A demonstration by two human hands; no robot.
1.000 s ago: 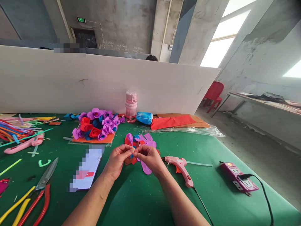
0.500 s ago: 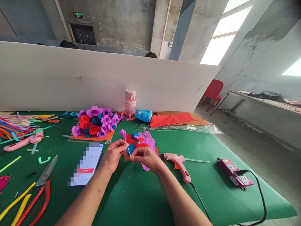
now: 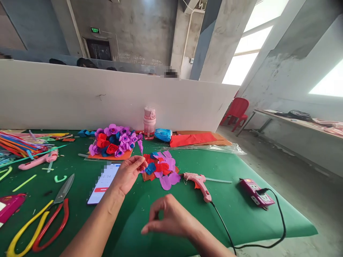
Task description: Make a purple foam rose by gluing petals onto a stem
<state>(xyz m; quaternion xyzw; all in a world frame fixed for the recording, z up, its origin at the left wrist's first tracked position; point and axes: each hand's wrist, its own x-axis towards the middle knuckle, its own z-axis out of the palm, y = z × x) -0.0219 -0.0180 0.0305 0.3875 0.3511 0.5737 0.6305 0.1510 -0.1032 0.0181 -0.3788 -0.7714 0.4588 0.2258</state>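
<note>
My left hand (image 3: pixel 130 172) pinches the thin wire stem of a purple paper flower bud (image 3: pixel 140 145), which stands upright above the fingers. Lower and to the right, my right hand (image 3: pixel 170 217) hovers over the green table (image 3: pixel 150 246). Its fingers are curled and the thumb is apart from them, with nothing visible between. Loose purple paper petals (image 3: pixel 166 181) lie just beyond my hands, with red petals (image 3: pixel 161 167) and blue petals (image 3: pixel 150 168) among them. A pink glue gun (image 3: pixel 198 184) lies to their right, a clear glue stick in its back.
Finished paper flowers (image 3: pixel 115 140) are bunched at the back left, near a phone (image 3: pixel 95 197). Big scissors (image 3: pixel 63 191) lie at the left. A pink bottle (image 3: pixel 149 123) stands against the white board (image 3: pixel 120 94). A power strip (image 3: pixel 255 192) sits right, its cord crossing the table.
My right hand has left the flower stem and moved down toward me. My left hand keeps the bud's stem and is slightly higher. The view has shifted a little.
</note>
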